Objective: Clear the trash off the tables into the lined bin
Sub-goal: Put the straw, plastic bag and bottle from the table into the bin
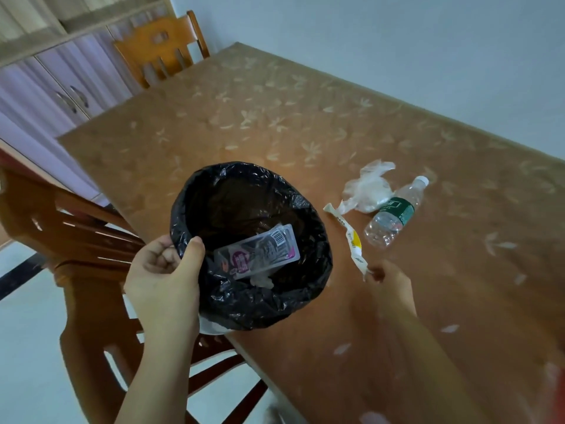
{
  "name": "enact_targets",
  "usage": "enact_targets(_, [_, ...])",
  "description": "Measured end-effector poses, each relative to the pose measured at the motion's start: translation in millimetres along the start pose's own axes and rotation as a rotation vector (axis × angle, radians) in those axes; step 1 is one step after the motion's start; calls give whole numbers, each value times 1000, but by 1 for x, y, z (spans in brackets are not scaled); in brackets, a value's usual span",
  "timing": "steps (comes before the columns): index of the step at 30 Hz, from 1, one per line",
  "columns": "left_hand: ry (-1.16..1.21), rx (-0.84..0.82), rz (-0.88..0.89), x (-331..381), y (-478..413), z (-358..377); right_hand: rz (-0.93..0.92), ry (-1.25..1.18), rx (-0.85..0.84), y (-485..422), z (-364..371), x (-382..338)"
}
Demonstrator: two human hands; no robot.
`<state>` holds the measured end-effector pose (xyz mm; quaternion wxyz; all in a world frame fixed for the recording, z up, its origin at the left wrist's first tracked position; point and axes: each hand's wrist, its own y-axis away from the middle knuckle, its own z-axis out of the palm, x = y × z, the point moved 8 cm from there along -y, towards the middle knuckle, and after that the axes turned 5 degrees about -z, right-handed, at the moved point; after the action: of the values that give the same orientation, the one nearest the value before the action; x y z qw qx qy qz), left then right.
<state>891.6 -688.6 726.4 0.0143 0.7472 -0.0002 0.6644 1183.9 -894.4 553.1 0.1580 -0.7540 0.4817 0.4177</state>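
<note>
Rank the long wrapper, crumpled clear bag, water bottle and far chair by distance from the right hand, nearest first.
1. long wrapper, pinched at the right hand.
2. water bottle, just beyond, to the right.
3. crumpled clear bag, behind the bottle.
4. far chair, across the table.

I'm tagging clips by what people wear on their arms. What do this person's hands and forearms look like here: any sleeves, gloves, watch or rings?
Both the left hand and the right hand are bare, with no gloves. Both forearms are uncovered as far as the frame shows; no sleeve edge is in view. No watch, bracelet or ring is visible. The right hand is motion-blurred, so small details there are hard to tell.
</note>
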Motion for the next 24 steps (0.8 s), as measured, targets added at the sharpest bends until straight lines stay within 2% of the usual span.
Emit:
enact_targets(4, [84,-15,3,-1,-2,-6,-111,-41,53,16,-20,-34])
enact_targets(10, [132,-44,30,-6,1,-5,-238,-197,271,47,-70,-84])
enact_targets(14, [132,-95,36,-2,4,1,-336,-291,352,61,-95,-118])
enact_targets(18, [148,-103,12,-2,2,6,-429,-391,333,69,-111,-151])
enact_targets(24, [84,-100,11,-1,-2,14,-598,-569,180,82,-113,-194])
